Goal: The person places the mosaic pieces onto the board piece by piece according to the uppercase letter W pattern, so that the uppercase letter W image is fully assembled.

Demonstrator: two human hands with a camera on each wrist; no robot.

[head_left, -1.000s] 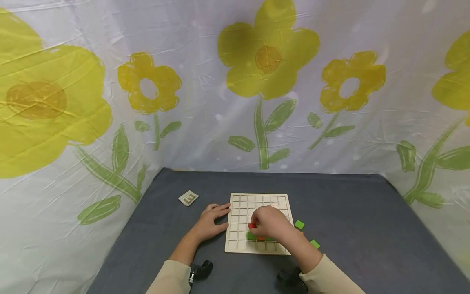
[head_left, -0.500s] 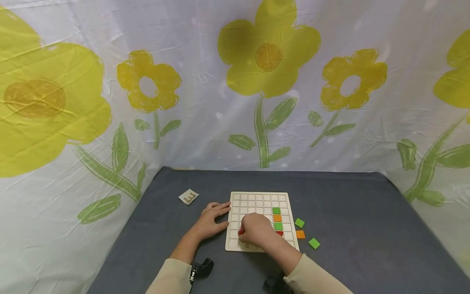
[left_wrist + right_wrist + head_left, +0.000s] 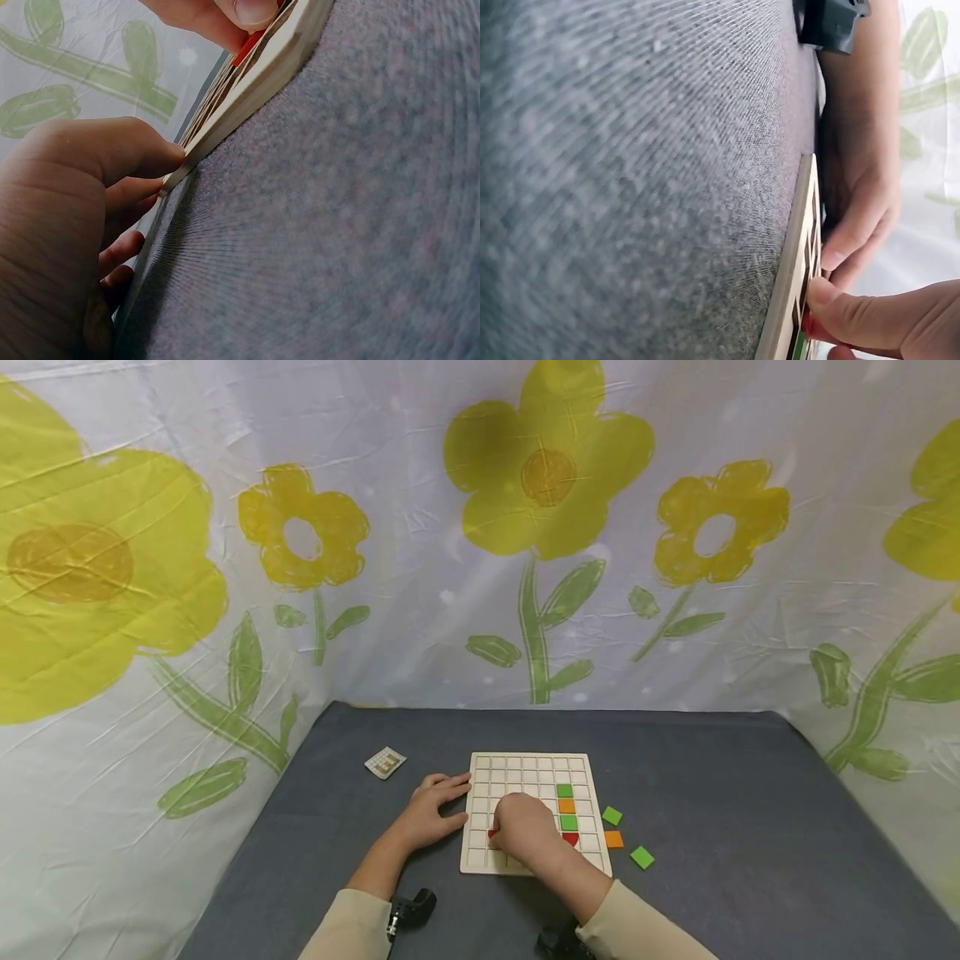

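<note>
A square wooden grid board (image 3: 491, 774) lies on the dark cloth. My right hand (image 3: 525, 828) is over its lower left part, thumb and fingers pinching a red tile (image 3: 247, 49) down at the grid. Most of that tile is hidden by the fingers. My left hand (image 3: 429, 814) steadies the board's left edge, thumb and fingertips touching the rim, fingers loosely extended. Right of my right hand, a column holds a green tile (image 3: 565, 790), an orange tile (image 3: 566, 806), another green tile (image 3: 567, 822) and a red piece (image 3: 571, 839). Beside the pinched tile a green tile (image 3: 800, 345) shows in the right wrist view.
Two loose green tiles (image 3: 612, 816) and an orange tile (image 3: 614, 839) lie by the board's right edge. A small card with a printed grid pattern (image 3: 386, 763) lies at the back left. A flower-printed curtain (image 3: 420, 610) hangs behind the table.
My right hand has moved left and nearer to me with the red tile, uncovering the column of tiles on the right. In the last half second it barely shifts. My left hand stays put.
</note>
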